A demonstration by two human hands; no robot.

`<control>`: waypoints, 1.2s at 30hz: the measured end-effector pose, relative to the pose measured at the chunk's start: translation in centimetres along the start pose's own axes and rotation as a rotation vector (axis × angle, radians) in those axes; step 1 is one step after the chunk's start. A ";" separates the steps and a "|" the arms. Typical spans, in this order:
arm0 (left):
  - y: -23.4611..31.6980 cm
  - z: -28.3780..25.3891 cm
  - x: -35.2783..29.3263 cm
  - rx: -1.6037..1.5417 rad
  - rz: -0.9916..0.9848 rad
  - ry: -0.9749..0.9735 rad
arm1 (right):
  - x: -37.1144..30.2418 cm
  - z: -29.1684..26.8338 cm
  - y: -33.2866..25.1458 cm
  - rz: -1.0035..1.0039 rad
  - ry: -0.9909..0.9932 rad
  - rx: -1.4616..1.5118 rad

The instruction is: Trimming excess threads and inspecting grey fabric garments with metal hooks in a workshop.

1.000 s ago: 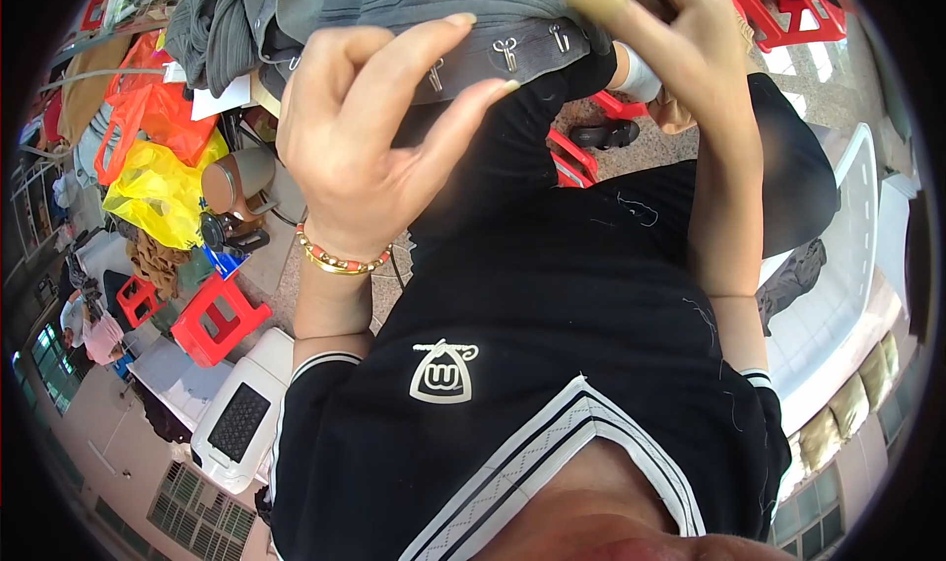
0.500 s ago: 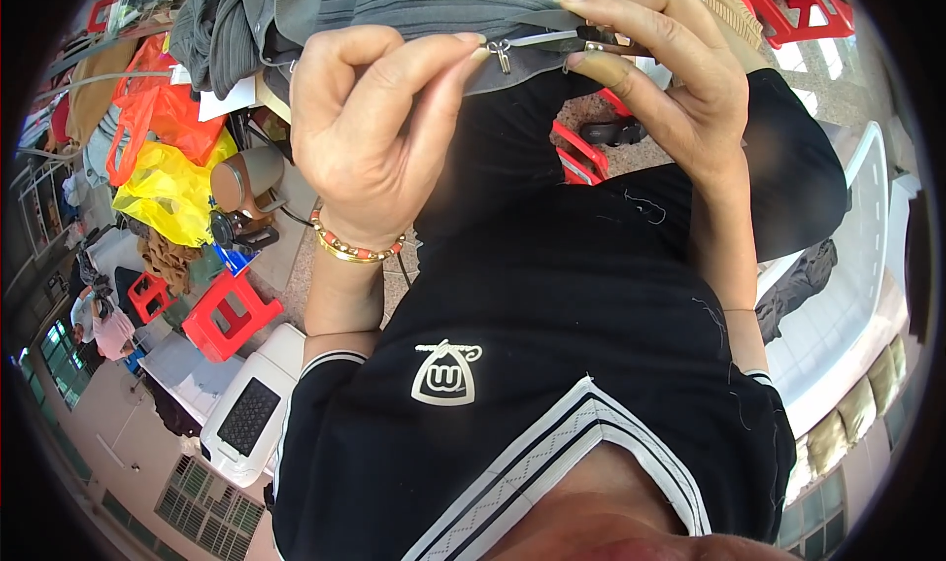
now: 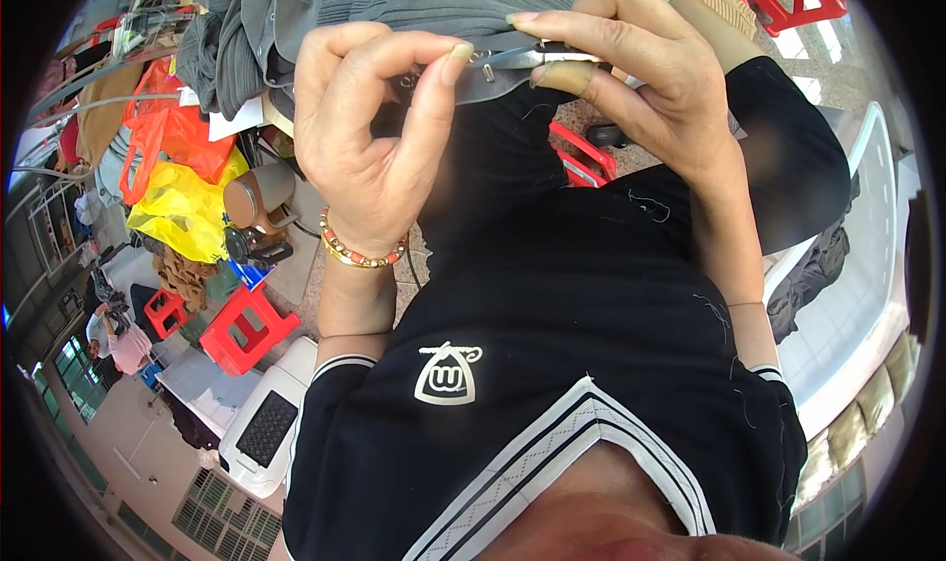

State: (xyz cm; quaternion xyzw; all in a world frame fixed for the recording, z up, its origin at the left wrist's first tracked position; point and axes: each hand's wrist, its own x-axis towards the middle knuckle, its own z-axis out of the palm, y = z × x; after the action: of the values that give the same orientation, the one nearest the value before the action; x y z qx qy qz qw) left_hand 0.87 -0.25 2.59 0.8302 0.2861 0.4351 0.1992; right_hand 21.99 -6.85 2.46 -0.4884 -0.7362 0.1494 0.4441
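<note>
In front of me, my left hand pinches thumb and forefinger together at the edge of a grey ribbed garment. What lies between those fingertips is too small to tell. My right hand grips slim metal thread snips between thumb and fingers, their blades pointing toward my left fingertips. A small silver metal piece, perhaps a zip pull, hangs just below the blades. The garment lies over my lap, and its part behind my fingers is hidden.
Orange and yellow plastic bags lie at the left, near a brown rounded object. Red stools stand left and far right. A white tub with dark cloth is on the right. A person is in the left background.
The snips' blades have come closer together and nearer my left fingertips. Both hands have shifted slightly left, and the small silver piece hangs a little lower and further left.
</note>
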 end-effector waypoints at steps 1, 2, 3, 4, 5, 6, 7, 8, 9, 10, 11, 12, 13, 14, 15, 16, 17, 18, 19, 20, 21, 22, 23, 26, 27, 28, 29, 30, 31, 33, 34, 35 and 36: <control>0.0 0.0 0.0 -0.001 0.004 -0.003 | 0.3 -0.2 -0.6 0.051 -0.009 0.030; 0.0 0.0 0.0 -0.016 -0.014 0.000 | 0.4 -0.3 -0.9 0.102 -0.017 0.061; 0.1 0.0 0.1 -0.033 -0.030 0.002 | 0.3 -0.4 -0.9 0.105 -0.012 0.058; 0.1 0.1 0.1 -0.035 -0.026 -0.002 | 0.2 -0.4 -0.8 0.085 -0.023 0.041; 0.2 0.1 0.1 -0.033 -0.027 -0.001 | 0.1 -0.4 -0.6 0.066 -0.034 0.024; 0.2 0.1 0.2 -0.033 -0.025 -0.001 | -0.3 -0.3 -0.1 0.069 -0.027 0.019; 0.3 0.1 0.2 -0.034 -0.021 -0.004 | -0.9 0.1 0.9 0.046 -0.042 0.040; 0.5 0.0 0.2 -0.008 -0.027 -0.005 | -1.3 0.3 1.4 0.024 -0.057 0.060; 0.4 -0.1 0.0 0.021 -0.037 -0.001 | -0.8 0.1 0.7 0.076 0.023 0.158; 0.2 -0.1 -0.1 0.024 -0.036 0.002 | -0.3 0.0 0.0 0.127 0.103 0.256; -0.3 -0.1 -0.2 0.055 0.005 0.038 | -0.5 0.0 0.7 0.187 0.109 0.243; -0.7 -0.2 -0.3 0.079 0.049 0.072 | -0.7 0.5 1.2 0.412 0.149 0.408; -1.0 -0.5 -0.6 0.116 0.014 0.053 | -0.7 1.0 1.6 0.637 0.188 0.574; -1.2 -0.8 -0.9 0.113 0.017 0.054 | -0.6 1.2 2.0 0.606 0.214 0.621; -1.5 -1.0 -1.2 0.137 0.002 0.036 | -1.3 2.0 4.0 0.620 0.176 0.617; -1.7 -1.2 -1.5 0.160 -0.014 0.018 | -2.5 2.6 6.2 0.635 0.139 0.612; -2.2 -1.2 -2.2 0.071 -0.068 0.048 | -3.0 2.7 7.5 0.630 0.047 0.562; -2.7 -1.3 -2.9 0.071 -0.072 0.052 | -3.0 2.7 8.0 0.630 0.042 0.561; -3.1 -1.5 -3.4 -0.042 -0.158 0.080 | -3.0 2.7 8.3 0.605 0.061 0.631; -3.3 -1.6 -3.8 -0.156 -0.243 0.109 | -2.9 2.7 8.5 0.579 0.079 0.700; -3.1 -1.6 -4.2 -0.217 -0.295 0.130 | -1.7 3.0 7.0 0.509 0.217 0.663; -3.3 -1.9 -4.5 -0.214 -0.300 0.141 | -0.3 2.7 6.3 0.533 0.223 0.755; -3.6 -2.4 -5.1 -0.248 -0.339 0.113 | 1.2 2.1 5.6 0.558 0.226 0.849; -3.8 -3.2 -5.3 -0.279 -0.414 0.046 | 4.7 0.1 3.7 0.514 0.224 0.691; -3.9 -3.6 -5.6 -0.268 -0.443 0.037 | 5.6 0.6 4.0 0.395 0.231 0.631; -4.3 -3.9 -5.8 -0.214 -0.418 0.034 | 6.3 0.5 4.1 0.381 0.167 0.484; -4.7 -4.0 -5.9 -0.179 -0.415 0.036 | 7.0 0.6 4.0 0.437 0.114 0.409; -5.0 -4.3 -6.0 -0.141 -0.413 0.037 | 7.6 0.9 3.6 0.491 0.061 0.335; -5.2 -4.5 -6.0 -0.082 -0.425 0.026 | 7.8 1.5 3.5 0.482 0.046 0.341; -5.5 -4.8 -5.4 0.048 -0.320 -0.034 | 7.6 3.1 4.0 0.619 0.007 0.372; -5.1 -4.9 -5.1 0.100 -0.297 0.006 | 7.1 4.1 4.9 0.560 0.031 0.432; -4.2 -5.1 -4.7 0.104 -0.292 0.050 | 6.4 4.8 5.4 0.558 0.014 0.442; -3.5 -5.2 -4.3 0.097 -0.284 0.095 | 5.9 5.2 5.6 0.534 0.104 0.515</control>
State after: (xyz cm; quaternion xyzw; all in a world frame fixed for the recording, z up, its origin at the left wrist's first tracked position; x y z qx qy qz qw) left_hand -6.51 -0.01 0.74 0.7687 0.4302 0.4268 0.2044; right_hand 20.39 2.01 -1.09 -0.5425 -0.4977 0.4151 0.5345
